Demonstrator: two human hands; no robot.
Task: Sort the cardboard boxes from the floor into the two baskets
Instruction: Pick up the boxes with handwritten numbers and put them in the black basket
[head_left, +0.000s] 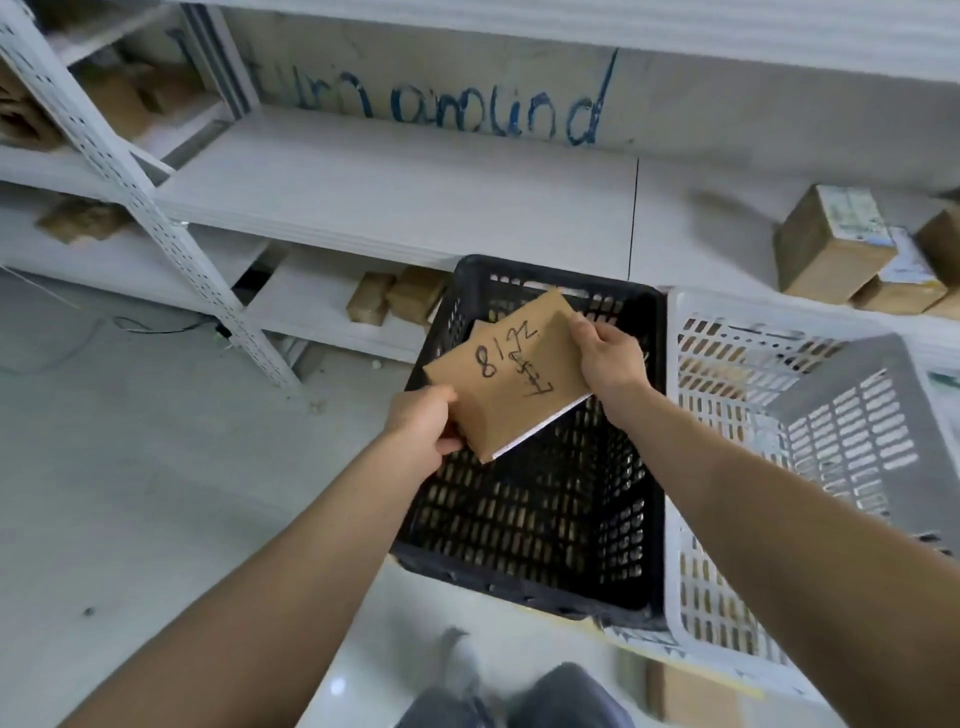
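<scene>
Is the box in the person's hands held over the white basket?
No, the left hand and right hand hold the cardboard box over the black basket.

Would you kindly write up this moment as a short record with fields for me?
held item: flat cardboard box with black handwriting on top
left hand: grips the box's near left corner
right hand: grips its far right edge
position: box held above the black basket
neighbour: white basket directly right of the black one
background: shelf boxes at the upper right
</scene>
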